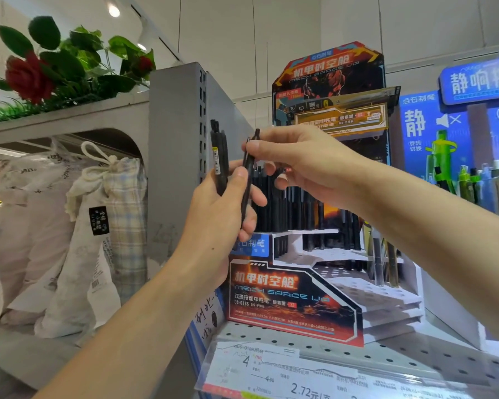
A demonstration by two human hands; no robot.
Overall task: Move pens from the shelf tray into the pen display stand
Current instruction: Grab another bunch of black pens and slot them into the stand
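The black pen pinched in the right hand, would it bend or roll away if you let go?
The black pen looks stiff: it stays straight though the right hand pinches only its top. It is thin and round, so it would probably roll on a flat shelf. It seems light, since fingertips alone hold it.

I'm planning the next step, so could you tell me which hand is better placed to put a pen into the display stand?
The right hand. It pinches a single pen directly above the display stand, while the left hand grips a bundle of pens off to the side.
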